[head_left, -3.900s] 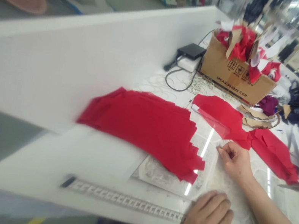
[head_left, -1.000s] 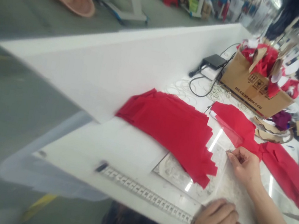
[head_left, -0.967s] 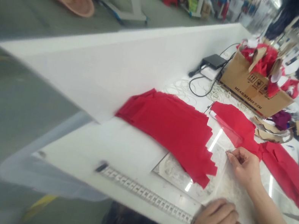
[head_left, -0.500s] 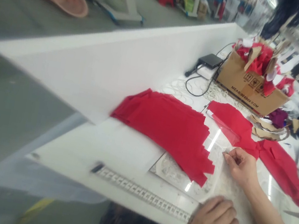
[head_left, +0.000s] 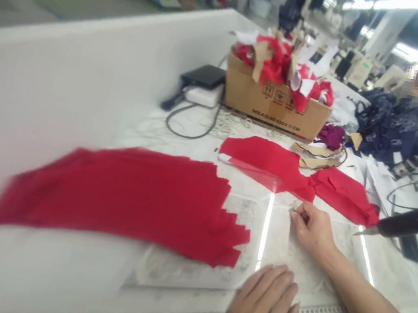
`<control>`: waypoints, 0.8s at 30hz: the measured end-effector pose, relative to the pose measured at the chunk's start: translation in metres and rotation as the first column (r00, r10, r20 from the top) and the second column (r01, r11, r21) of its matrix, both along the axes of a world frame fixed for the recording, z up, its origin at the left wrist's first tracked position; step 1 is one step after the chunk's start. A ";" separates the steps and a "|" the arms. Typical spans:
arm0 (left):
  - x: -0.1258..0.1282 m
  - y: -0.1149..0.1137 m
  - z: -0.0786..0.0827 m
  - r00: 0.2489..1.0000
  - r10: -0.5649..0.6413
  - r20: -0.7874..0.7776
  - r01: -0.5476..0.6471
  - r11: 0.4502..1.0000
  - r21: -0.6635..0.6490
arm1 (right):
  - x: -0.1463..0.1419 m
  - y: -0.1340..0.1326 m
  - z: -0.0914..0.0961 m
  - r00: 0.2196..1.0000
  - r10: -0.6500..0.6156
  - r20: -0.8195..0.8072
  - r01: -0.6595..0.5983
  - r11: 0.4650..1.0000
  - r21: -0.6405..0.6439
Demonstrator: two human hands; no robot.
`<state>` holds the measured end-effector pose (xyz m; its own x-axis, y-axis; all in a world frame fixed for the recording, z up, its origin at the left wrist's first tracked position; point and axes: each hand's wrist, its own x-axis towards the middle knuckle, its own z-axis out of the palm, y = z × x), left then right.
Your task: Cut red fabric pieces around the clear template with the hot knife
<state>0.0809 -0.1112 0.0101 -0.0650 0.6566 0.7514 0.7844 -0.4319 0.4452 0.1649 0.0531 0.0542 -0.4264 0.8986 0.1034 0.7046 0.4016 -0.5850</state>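
A fanned stack of red fabric pieces (head_left: 133, 197) lies on the white table (head_left: 50, 279). Beside it sits a clear plastic sheet over a pale lace piece (head_left: 282, 245). My right hand (head_left: 311, 229) pinches the far edge of that pale piece, fingers closed on it. My left hand (head_left: 262, 311) rests near the table's front edge, fingers lying flat and loosely together on the near end of the same piece. More red fabric pieces (head_left: 295, 174) lie beyond my right hand.
A cardboard box (head_left: 275, 103) full of red and white scraps stands at the back, with a black device (head_left: 202, 75) and cable beside it. Dark scissors (head_left: 411, 222) lie at the right. Dark blue garments (head_left: 392, 127) are heaped far right. A measuring tape runs along the front edge.
The view has swung right, so the red stack now sits further left. Both hands stay on the pale piece in much the same pose.
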 end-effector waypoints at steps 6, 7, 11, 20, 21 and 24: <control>-0.002 0.002 0.000 0.999 -0.020 -0.048 0.021 1.000 0.018 | 0.057 -0.003 -0.002 0.981 -0.187 0.052 0.182 0.980 0.079; -0.002 0.003 0.000 0.998 -0.021 -0.057 0.022 1.000 0.017 | 0.066 -0.001 -0.003 0.973 -0.224 0.058 0.218 0.971 0.098; -0.001 0.004 0.002 0.995 -0.010 -0.095 0.012 1.000 0.019 | 0.094 0.009 -0.005 0.939 -0.338 0.070 0.323 0.932 0.163; 0.000 0.005 0.010 0.987 0.002 -0.163 -0.001 1.000 0.004 | 0.110 0.017 -0.005 0.926 -0.369 0.083 0.353 0.921 0.163; 0.000 0.005 0.010 0.986 -0.001 -0.165 0.002 1.000 0.005 | 0.110 0.017 -0.005 0.929 -0.362 0.081 0.347 0.925 0.154; 0.001 0.004 0.009 0.987 -0.004 -0.163 0.005 1.000 0.009 | 0.111 0.018 -0.004 0.935 -0.345 0.078 0.333 0.934 0.130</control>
<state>0.0821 -0.1069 0.0192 0.0617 0.6497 0.7577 0.8442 -0.4389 0.3076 0.2758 0.0711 0.0505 -0.1114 0.9763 0.1854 0.8620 0.1878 -0.4709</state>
